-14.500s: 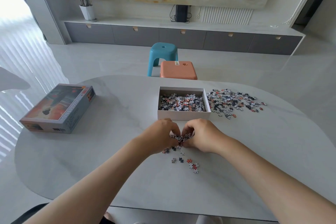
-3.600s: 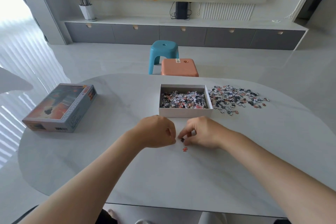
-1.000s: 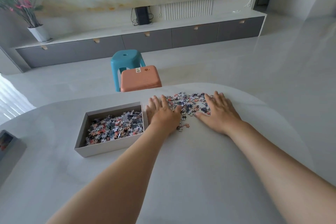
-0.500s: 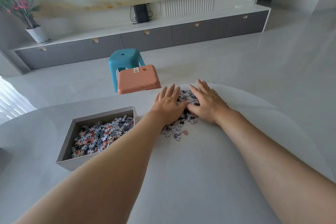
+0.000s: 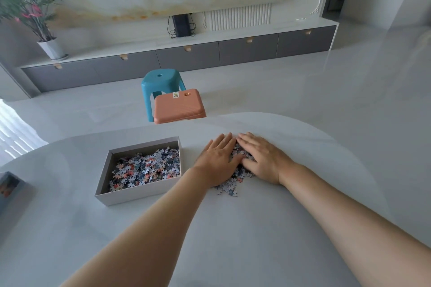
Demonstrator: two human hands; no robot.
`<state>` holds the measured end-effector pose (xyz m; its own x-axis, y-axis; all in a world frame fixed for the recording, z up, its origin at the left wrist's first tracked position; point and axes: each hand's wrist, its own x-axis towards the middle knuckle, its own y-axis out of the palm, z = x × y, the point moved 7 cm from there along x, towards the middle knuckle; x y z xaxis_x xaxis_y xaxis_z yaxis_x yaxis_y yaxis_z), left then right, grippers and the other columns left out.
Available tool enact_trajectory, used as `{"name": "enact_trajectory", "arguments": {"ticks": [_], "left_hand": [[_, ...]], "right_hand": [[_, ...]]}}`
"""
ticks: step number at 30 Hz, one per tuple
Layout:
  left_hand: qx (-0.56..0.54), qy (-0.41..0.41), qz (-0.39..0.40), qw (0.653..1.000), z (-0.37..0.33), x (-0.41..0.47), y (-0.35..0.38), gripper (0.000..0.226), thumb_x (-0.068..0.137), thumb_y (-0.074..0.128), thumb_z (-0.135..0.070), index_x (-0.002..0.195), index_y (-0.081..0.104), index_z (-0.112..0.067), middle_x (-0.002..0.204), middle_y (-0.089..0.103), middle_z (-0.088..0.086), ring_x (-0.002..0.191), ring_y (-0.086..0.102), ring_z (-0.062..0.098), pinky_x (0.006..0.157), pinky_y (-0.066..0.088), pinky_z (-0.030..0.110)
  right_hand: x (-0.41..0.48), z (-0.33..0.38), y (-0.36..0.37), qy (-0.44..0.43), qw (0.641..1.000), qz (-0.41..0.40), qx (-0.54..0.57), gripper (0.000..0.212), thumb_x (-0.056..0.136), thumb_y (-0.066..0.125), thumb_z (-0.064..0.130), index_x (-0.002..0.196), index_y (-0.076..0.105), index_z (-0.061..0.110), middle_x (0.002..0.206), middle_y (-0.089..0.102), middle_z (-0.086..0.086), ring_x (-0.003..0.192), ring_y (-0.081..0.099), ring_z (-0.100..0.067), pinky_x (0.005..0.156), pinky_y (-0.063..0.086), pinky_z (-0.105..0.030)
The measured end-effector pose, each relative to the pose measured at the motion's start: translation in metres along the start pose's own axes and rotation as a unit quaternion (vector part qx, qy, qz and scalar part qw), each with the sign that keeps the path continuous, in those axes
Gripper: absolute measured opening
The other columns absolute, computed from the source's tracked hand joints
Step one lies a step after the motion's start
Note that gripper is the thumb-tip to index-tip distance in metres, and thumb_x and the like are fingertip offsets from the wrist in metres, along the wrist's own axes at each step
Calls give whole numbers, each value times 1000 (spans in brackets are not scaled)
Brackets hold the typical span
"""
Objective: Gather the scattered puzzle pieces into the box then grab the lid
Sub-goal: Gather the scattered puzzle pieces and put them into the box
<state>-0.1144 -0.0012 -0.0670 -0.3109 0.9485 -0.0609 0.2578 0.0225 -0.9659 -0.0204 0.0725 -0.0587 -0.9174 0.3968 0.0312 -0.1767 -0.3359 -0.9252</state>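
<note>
Broadly, a pale rounded tabletop is seen, with an open box set toward its far edge and partly filled with puzzle pieces. At the left edge, a corner of the lid is cut off by the frame. Just right of the box, the left hand and right hand are laid flat, side by side, over a loose pile of pieces. Each grip is spread open with straight fingers; nothing is clasped.
</note>
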Motion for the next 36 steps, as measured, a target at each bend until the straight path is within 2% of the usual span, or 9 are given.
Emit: {"name": "enact_trajectory", "arguments": {"ticks": [6, 14, 18, 20, 23, 26, 28, 31, 36], "left_hand": [[14, -30, -8, 999, -9, -68, 11, 61, 101, 17, -45, 154, 3, -18, 162, -2, -1, 148, -7, 15, 120, -2, 37], [-9, 9, -44, 999, -1, -133, 9, 57, 102, 25, -37, 153, 13, -13, 161, 10, 4, 148, 3, 16, 121, 4, 32], [-96, 23, -84, 992, 3, -156, -11, 46, 100, 37, -32, 144, 41, -18, 154, 33, 2, 142, 28, 16, 116, 25, 31], [-141, 52, -135, 979, 7, -168, -29, 36, 99, 43, -27, 131, 57, -20, 140, 51, -2, 126, 49, 16, 105, 39, 29], [-114, 83, -233, 962, 23, -185, -56, 27, 95, 48, -17, 113, 68, -16, 114, 65, -4, 103, 59, 14, 91, 48, 35], [1, 50, -302, 952, 53, -197, -72, 30, 91, 51, -21, 119, 64, -22, 120, 60, -6, 114, 49, 16, 99, 43, 39], [62, -15, -258, 964, 79, -200, -67, 46, 92, 49, -36, 138, 46, -29, 144, 42, -5, 137, 29, 21, 115, 26, 42], [61, -69, -141, 986, 111, -199, -46, 64, 96, 35, -52, 152, 7, -35, 161, 2, -4, 148, -8, 22, 120, -5, 40], [42, -53, -112, 991, 117, -179, -40, 64, 96, 28, -55, 151, -1, -39, 161, -1, -5, 147, -13, 20, 118, -12, 40]], "right_hand": [[-46, 49, 18, 7, 1000, -19, -18, 61, 98, 39, 26, 155, 22, 12, 164, 12, -3, 151, 5, -16, 121, 1, -27], [-76, 98, 38, 24, 999, -28, 16, 62, 93, 41, 25, 152, 29, 15, 162, 21, -5, 150, 11, -19, 122, 6, -33], [-78, 113, 36, 46, 996, -21, 77, 53, 95, 45, 21, 147, 38, 16, 159, 27, -6, 148, 18, -19, 121, 13, -35], [-71, 120, 31, 60, 994, -28, 89, 49, 96, 44, 23, 145, 40, 19, 159, 26, -4, 148, 19, -19, 120, 17, -38], [-55, 138, 31, 52, 997, 14, 62, 56, 100, 39, 29, 153, 26, 20, 164, 12, 0, 151, 6, -15, 122, 11, -38], [-38, 150, 43, 29, 996, 87, 15, 64, 99, 35, 32, 157, 10, 21, 165, -1, 4, 151, -3, -14, 122, 7, -38], [-29, 152, 51, 22, 993, 113, -2, 66, 96, 36, 35, 157, 12, 25, 165, 2, 4, 151, 4, -17, 122, 12, -39], [-26, 152, 52, 19, 995, 94, -8, 61, 95, 37, 37, 153, 26, 27, 162, 18, 5, 146, 24, -20, 118, 24, -38], [-48, 153, 46, -4, 997, 68, 27, 42, 97, 39, 34, 132, 58, 21, 146, 49, 3, 134, 45, -22, 112, 35, -42]]}}
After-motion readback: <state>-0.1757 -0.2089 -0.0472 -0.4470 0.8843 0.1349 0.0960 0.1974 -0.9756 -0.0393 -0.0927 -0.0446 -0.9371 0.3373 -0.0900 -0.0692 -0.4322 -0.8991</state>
